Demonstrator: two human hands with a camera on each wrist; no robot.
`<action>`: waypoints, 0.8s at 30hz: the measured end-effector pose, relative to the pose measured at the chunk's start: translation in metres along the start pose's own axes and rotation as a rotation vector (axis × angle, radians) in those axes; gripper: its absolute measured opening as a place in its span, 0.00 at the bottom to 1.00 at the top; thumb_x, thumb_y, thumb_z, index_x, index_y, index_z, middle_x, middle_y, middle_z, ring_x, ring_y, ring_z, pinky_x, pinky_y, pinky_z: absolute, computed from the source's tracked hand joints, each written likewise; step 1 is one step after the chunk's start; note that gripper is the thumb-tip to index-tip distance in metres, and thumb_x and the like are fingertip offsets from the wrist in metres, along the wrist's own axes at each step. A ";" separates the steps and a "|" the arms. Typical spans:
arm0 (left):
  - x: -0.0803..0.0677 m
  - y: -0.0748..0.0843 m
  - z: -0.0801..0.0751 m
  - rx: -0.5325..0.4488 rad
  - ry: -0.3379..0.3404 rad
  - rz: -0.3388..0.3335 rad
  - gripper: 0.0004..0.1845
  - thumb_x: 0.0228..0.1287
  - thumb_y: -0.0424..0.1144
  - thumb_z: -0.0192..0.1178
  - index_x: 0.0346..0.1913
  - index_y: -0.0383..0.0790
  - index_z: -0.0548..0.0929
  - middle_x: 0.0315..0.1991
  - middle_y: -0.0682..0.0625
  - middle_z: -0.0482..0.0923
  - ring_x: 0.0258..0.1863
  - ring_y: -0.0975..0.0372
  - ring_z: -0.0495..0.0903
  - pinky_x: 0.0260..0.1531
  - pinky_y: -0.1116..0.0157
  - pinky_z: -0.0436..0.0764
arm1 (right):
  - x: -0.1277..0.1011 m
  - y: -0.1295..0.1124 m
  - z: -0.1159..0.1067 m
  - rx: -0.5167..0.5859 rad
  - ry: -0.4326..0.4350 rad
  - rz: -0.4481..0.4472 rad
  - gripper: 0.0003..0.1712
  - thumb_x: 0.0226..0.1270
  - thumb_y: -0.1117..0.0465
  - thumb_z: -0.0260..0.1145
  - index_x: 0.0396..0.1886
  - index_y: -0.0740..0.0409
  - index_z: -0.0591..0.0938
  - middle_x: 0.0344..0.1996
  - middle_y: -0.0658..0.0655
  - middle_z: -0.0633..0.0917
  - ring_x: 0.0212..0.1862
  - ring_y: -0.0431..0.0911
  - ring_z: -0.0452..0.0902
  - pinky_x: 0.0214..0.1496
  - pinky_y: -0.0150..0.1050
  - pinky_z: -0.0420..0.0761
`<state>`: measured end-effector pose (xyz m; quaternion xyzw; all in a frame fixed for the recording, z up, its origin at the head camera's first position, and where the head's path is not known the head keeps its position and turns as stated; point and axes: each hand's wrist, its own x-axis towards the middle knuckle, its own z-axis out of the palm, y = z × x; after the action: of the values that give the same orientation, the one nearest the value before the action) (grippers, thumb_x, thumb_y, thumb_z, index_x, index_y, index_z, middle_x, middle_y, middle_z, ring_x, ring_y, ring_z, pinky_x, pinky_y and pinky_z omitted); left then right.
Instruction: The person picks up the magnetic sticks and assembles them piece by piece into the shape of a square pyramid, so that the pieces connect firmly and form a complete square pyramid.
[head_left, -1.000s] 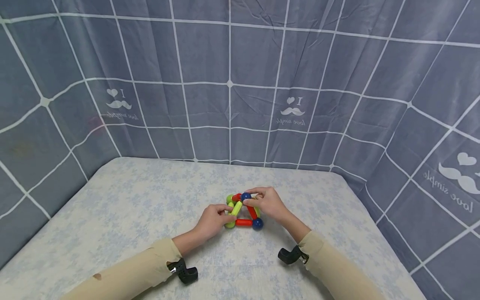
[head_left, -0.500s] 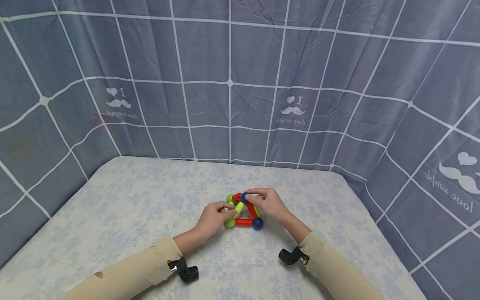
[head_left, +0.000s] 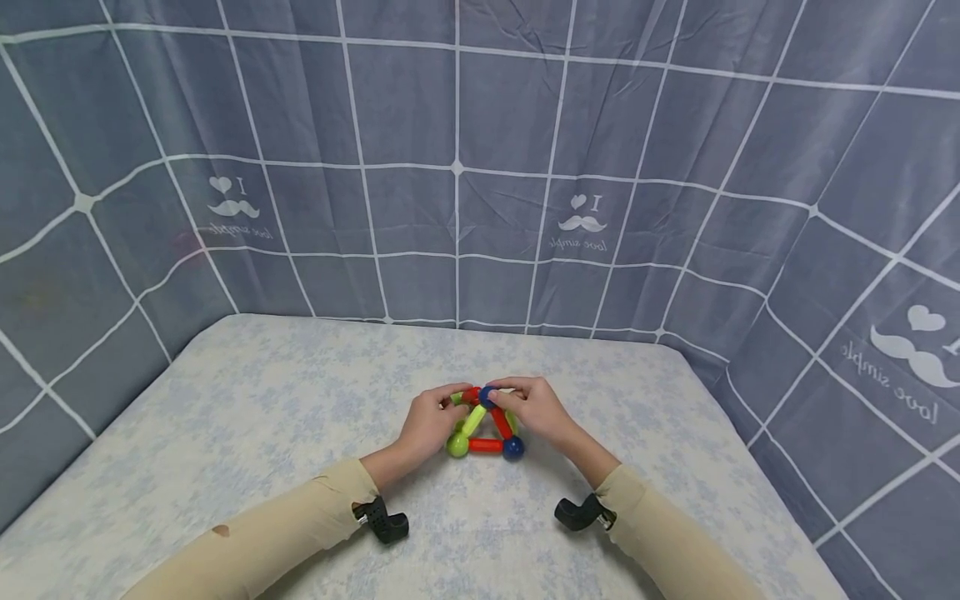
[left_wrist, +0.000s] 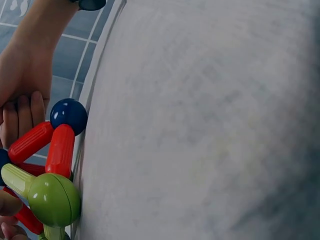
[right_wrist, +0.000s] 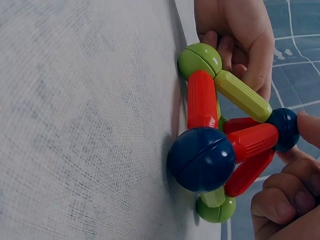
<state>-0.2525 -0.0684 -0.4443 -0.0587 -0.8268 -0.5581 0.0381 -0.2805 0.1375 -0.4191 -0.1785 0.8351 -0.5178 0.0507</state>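
Both hands steadied the small pyramid of red and green plastic rods and ball joints [head_left: 483, 425] on the pale floral cloth-covered table [head_left: 262, 425]: the left hand [head_left: 427, 421] curled its fingers round the green rod [head_left: 473, 421] to brace it, while the right hand [head_left: 536, 408] pinched the dark blue ball at the top [head_left: 488, 395] to keep the rods meeting there.

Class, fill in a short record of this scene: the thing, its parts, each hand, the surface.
thing: pyramid of rods and balls
parts: red rod at front base, green ball and blue ball at its ends, blue ball on top
left hand: grips the pyramid's left side
right hand: pinches the top
surface: floral cloth
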 end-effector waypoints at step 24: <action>0.014 0.005 0.005 0.327 0.034 0.119 0.10 0.65 0.42 0.69 0.48 0.52 0.90 0.24 0.57 0.79 0.18 0.64 0.70 0.18 0.68 0.65 | -0.003 0.004 -0.001 -0.006 0.029 -0.023 0.16 0.74 0.54 0.65 0.55 0.55 0.86 0.15 0.56 0.70 0.16 0.43 0.55 0.19 0.33 0.55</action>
<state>-0.2660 -0.0606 -0.4396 -0.0912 -0.9008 -0.4140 0.0942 -0.2788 0.1406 -0.4222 -0.1807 0.8351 -0.5186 0.0322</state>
